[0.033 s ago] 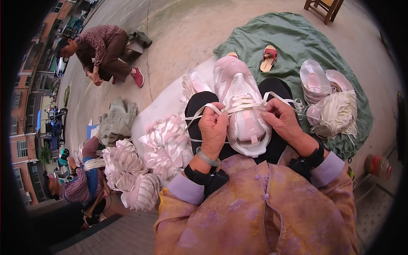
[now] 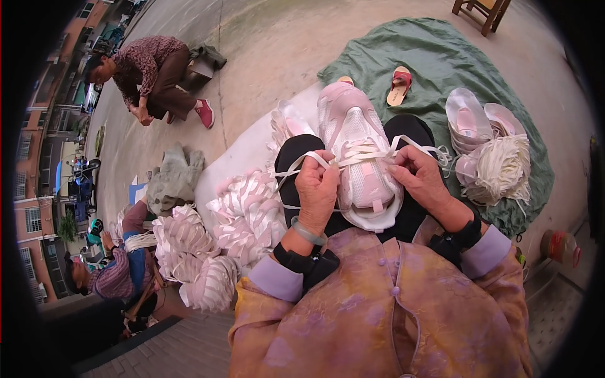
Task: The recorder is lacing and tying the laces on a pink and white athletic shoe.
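Note:
A pink-and-white sneaker [image 2: 354, 121] lies across my lap between my dark-trousered knees, its tongue end toward me. White shoelaces [image 2: 362, 153] cross over its mesh upper. At the shoe's left side my left hand [image 2: 316, 188] pinches one lace between thumb and fingers, and a loop of it hangs over my left knee. On the other side my right hand [image 2: 417, 181] has its fingers closed on the lace that runs out to the right. The right thumb rests close to the shoe's edge. Both wrists wear black bands.
Heaps of pink-and-white shoe pieces [image 2: 249, 214] lie to the left. On the green cloth [image 2: 435, 53] are a red sandal [image 2: 399, 86], clear-wrapped shoe parts [image 2: 467, 120] and a bundle of white laces [image 2: 501, 167]. Two people sit at the left. A jar [image 2: 559, 247] stands at right.

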Tool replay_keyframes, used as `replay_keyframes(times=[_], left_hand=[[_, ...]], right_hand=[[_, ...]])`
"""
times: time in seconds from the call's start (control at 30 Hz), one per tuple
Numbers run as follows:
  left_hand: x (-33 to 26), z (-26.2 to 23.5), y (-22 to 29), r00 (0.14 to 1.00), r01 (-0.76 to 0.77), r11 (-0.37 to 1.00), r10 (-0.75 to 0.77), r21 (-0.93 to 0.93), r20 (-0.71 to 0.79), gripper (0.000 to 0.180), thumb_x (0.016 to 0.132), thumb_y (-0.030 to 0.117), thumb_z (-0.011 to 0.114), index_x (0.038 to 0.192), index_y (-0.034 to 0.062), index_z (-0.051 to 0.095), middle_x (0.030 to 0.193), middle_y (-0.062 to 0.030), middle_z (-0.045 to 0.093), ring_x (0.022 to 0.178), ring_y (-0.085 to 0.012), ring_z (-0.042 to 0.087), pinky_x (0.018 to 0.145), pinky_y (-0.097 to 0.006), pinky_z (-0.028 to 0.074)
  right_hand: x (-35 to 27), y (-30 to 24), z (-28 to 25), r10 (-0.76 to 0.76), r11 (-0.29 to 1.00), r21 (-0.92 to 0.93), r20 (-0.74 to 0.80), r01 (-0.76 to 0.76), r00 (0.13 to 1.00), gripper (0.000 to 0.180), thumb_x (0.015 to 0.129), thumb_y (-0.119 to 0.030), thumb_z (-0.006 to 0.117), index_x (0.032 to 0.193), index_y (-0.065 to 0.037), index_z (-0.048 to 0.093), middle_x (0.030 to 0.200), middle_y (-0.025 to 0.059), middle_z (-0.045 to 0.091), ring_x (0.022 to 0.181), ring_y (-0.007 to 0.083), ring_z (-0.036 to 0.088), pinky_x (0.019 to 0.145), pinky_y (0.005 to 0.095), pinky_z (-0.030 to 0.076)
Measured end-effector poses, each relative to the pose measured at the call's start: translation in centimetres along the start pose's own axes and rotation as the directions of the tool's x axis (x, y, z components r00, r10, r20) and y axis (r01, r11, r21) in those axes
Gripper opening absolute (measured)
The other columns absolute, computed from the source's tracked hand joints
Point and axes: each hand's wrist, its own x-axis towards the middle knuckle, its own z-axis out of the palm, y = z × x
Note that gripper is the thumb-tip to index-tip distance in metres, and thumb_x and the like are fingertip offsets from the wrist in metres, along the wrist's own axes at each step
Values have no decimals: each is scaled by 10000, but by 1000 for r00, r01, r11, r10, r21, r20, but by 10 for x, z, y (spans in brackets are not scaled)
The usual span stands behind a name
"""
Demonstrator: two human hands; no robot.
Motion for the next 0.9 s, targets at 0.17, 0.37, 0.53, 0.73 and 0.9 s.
replay_keyframes(times=[0.17, 0.37, 0.53, 0.73, 0.9], left_hand=[[11, 4, -2, 998, -60, 985, 56, 165, 28, 158, 806, 4, 550, 961, -8, 519, 601, 22, 513, 533, -19, 430, 494, -186, 355], [10, 0, -2, 999, -17, 955, 29, 296, -38, 271, 753, 41, 644, 968, -10, 486, 547, -7, 509, 495, -60, 465, 487, -234, 396], [-17, 2, 19, 870, -478, 579, 417, 660, 265, 603, 653, 131, 746, 1139, -27, 425, 786, -124, 549, 675, -243, 576, 613, -317, 470], [-18, -3, 12, 887, -450, 581, 382, 678, 260, 585, 636, 137, 752, 1132, -36, 493, 794, -68, 538, 578, -131, 518, 541, -239, 449], [-12, -9, 13, 975, -222, 823, 195, 523, 108, 282, 772, 151, 688, 957, -30, 577, 672, -6, 559, 522, -47, 462, 498, -202, 398]], right_hand=[[-1, 0, -3, -6, 998, 57, 16, 5, 1000, 116, 813, -89, 632, 809, -14, 544, 666, -10, 521, 569, 51, 459, 511, 217, 397], [-5, -21, -3, -190, 963, -209, -84, 169, 978, 85, 771, -41, 616, 842, -24, 572, 698, 42, 549, 576, 140, 517, 536, 247, 418], [2, -49, 17, -538, 718, -538, -26, 442, 842, 118, 698, -54, 628, 809, -53, 589, 728, 91, 551, 632, 259, 549, 573, 337, 426], [14, -51, 43, -433, 644, -610, 208, 462, 877, 103, 720, -76, 636, 818, -73, 602, 741, 62, 554, 655, 270, 535, 603, 360, 384], [12, -44, 39, -482, 653, -609, 123, 450, 867, 107, 719, -74, 639, 821, -75, 606, 738, 53, 555, 645, 258, 532, 598, 356, 371]])
